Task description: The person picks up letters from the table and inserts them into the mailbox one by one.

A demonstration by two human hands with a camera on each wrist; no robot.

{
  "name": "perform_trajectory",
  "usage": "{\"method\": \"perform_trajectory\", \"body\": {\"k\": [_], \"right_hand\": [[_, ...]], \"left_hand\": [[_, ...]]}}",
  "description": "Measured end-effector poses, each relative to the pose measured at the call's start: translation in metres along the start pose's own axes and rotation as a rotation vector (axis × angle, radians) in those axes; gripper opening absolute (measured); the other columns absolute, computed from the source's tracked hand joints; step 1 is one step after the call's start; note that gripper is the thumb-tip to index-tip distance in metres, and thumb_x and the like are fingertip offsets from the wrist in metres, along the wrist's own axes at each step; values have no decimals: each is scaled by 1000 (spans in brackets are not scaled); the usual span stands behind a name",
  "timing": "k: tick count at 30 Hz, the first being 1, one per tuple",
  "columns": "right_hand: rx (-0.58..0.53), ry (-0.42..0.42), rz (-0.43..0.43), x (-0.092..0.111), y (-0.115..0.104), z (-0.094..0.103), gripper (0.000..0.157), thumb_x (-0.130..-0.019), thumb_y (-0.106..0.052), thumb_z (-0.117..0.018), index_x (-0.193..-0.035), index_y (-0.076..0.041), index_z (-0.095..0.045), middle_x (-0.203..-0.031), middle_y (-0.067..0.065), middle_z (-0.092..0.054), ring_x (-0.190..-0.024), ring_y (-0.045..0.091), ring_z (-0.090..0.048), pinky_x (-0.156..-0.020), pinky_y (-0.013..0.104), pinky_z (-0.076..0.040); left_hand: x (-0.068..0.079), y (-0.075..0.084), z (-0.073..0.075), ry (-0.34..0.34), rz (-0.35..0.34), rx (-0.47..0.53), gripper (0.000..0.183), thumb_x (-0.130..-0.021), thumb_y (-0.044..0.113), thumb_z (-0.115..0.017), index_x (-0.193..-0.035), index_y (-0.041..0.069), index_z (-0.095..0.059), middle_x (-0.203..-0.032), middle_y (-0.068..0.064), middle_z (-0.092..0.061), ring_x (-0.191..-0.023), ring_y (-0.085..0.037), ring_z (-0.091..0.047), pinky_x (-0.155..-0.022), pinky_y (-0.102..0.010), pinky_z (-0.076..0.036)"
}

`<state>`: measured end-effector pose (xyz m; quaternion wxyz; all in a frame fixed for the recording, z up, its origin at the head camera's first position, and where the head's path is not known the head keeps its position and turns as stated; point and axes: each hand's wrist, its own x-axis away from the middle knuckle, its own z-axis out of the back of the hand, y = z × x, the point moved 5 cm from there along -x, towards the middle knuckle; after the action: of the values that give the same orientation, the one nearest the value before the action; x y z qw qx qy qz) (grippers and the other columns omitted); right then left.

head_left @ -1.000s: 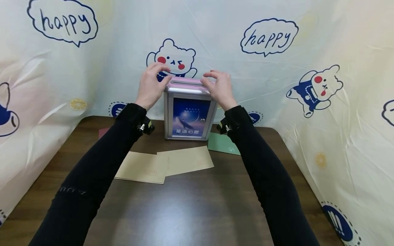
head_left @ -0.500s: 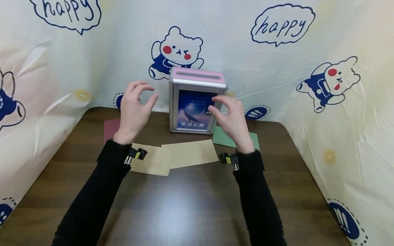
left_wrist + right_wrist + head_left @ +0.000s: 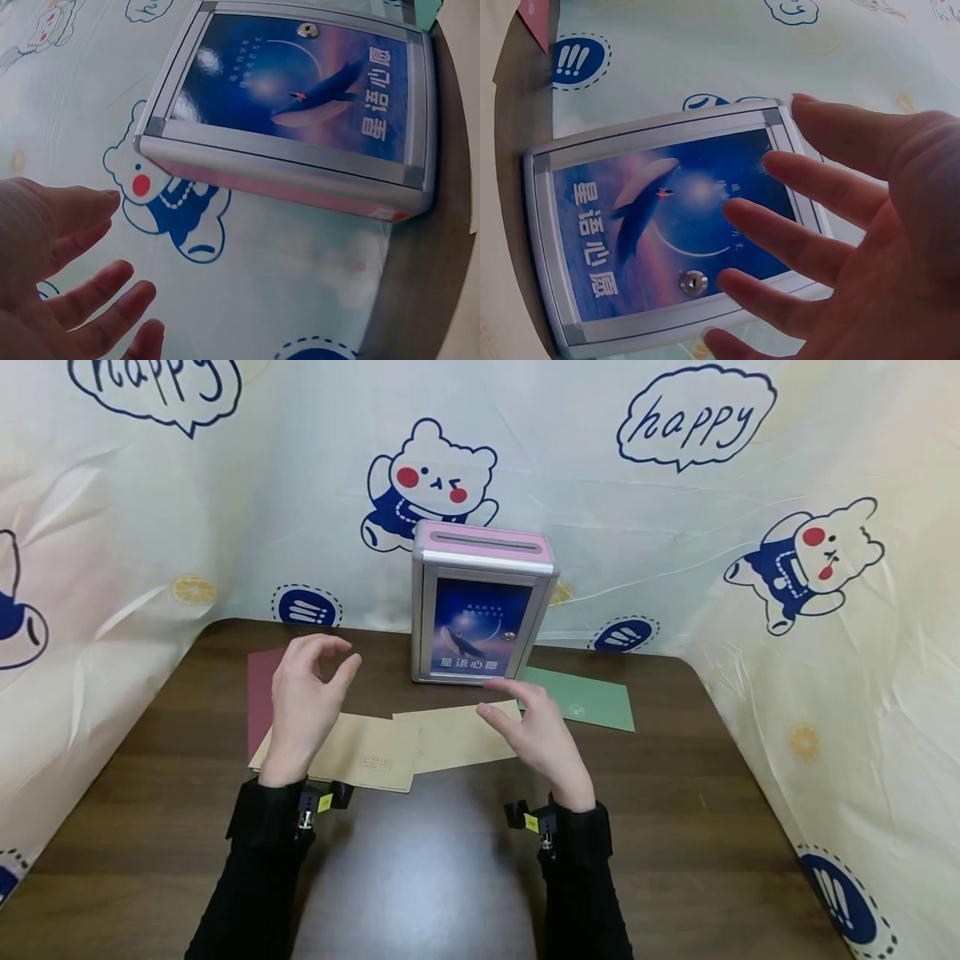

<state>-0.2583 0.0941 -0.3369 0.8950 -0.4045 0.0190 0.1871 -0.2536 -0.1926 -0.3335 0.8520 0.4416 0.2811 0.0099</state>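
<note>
A pink-topped metal box (image 3: 480, 606) with a slot in its lid and a blue whale picture on its locked door stands upright at the back of the table. My left hand (image 3: 306, 706) is raised over the tan envelopes (image 3: 375, 750) on the left, fingers relaxed and holding nothing. Lower right of the box, my right hand (image 3: 536, 739) hovers by the right end of another tan envelope (image 3: 450, 735), thumb and fingers apart, also holding nothing. The left wrist view shows the box (image 3: 300, 90) beyond my loose fingers. In the right wrist view, spread fingers overlap the box door (image 3: 660, 225).
A dark red envelope (image 3: 262, 693) lies at the left, partly behind my left hand. To the right of the box lies a green envelope (image 3: 592, 702). A printed cloth (image 3: 570, 510) hangs close behind the wooden table (image 3: 675, 827) and along its sides.
Both hands have come off the top of the box and drawn back and down toward me, the left over the envelopes. The box stays in place, and the view has tilted downward.
</note>
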Motion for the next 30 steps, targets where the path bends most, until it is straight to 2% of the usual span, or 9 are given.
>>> {"method": "perform_trajectory", "body": {"k": [5, 10, 12, 15, 18, 21, 28, 30], "right_hand": [[31, -20, 41, -1, 0, -11, 42, -96, -26, -68, -134, -9, -63, -138, 11, -65, -133, 34, -52, -113, 55, -37], [79, -73, 12, 0, 1, -24, 43, -97, -29, -68, -136, -13, -62, -140, 9, -63, -136, 32, -49, -114, 53, -37], [87, -94, -4, 1, 0, -28, 43, -97, -31, -67, -137, -14, -62, -141, 7, -62, -139, 32, -46, -116, 52, -35], [106, -128, -7, 1, -2, -35, 44, -98, -32, -66, -138, -14, -61, -143, 7, -61, -141, 31, -45, -119, 52, -31], [131, -162, -2, 1, -5, -42, 44, -99, -32, -65, -138, -13, -60, -143, 8, -60, -141, 31, -46, -120, 51, -30], [147, -192, 6, 0, -8, -50, 44, -98, -32, -65, -138, -13, -60, -143, 9, -60, -140, 31, -47, -119, 51, -31], [165, -243, 49, -1, -19, -67, 43, -99, -31, -65, -137, -12, -61, -142, 10, -61, -139, 34, -48, -116, 54, -34], [163, -250, 57, 0, -21, -69, 43, -99, -31, -65, -137, -12, -61, -142, 9, -62, -139, 33, -48, -116, 54, -34]], "left_hand": [[2, -9, 10, -10, 56, -76, 23, -97, 21, -68, -113, 5, -70, -124, -15, -63, -99, -30, -56, -80, -35, -36], [3, -35, 27, -65, 170, -176, 31, -98, 32, -65, -117, 8, -69, -123, -17, -64, -106, -35, -61, -82, -48, -43], [4, -49, 32, -122, 218, -220, 36, -99, 36, -63, -119, 7, -67, -122, -20, -64, -107, -38, -61, -83, -55, -44], [7, -71, 36, -254, 294, -300, 48, -99, 45, -60, -127, 6, -62, -127, -25, -62, -113, -44, -58, -85, -63, -44], [10, -91, 38, -388, 372, -369, 59, -98, 51, -59, -134, 5, -55, -130, -27, -60, -112, -47, -57, -85, -64, -43], [14, -107, 40, -479, 425, -420, 65, -97, 53, -60, -137, 3, -51, -126, -27, -61, -109, -47, -58, -85, -63, -42], [24, -132, 44, -621, 533, -500, 57, -89, 53, -69, -109, 1, -54, -100, -20, -59, -95, -38, -53, -81, -59, -38], [26, -136, 42, -646, 544, -512, 60, -88, 54, -70, -107, 0, -54, -99, -21, -59, -95, -39, -54, -82, -61, -39]]}}
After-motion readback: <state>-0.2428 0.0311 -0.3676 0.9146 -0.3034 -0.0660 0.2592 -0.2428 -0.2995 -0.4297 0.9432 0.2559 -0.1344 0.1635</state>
